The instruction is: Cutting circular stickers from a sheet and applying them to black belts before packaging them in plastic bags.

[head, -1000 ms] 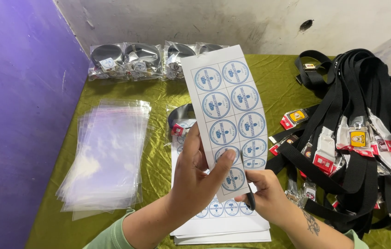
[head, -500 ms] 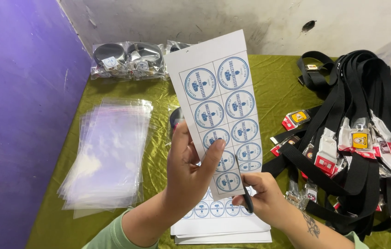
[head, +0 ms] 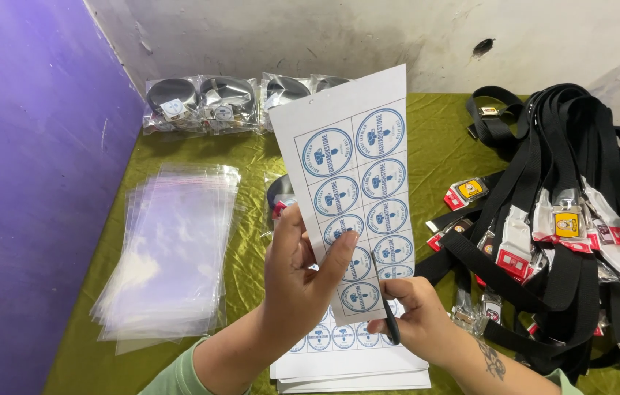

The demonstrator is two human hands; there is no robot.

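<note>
Head view: a person's two bare hands worked over a table covered in olive-green shiny cloth (head: 441, 139).
Left hand (head: 297, 281): closed around the lower left edge of a white paper sheet printed with two columns of round blue stickers (head: 357, 183), thumb pressed on its front, fingers behind; the sheet stood upright and tilted slightly, raised above the table.
Right hand (head: 412, 322): curled shut around dark-handled scissors (head: 389, 314), their thin blade lying up against the sheet's lower middle, between the two sticker columns.
Below the hands: a stack of white sticker sheets (head: 354, 362) lay flat at the near edge of the table.
Left side: a fanned pile of clear plastic bags (head: 171, 256) lay beside the purple wall (head: 32, 183).
Far edge: several black belts packed in clear bags (head: 211, 102) sat in a row against the grey wall.
Right side: a heap of black webbing belts with red-and-white tags (head: 566, 219) lay well apart from the sheet.
</note>
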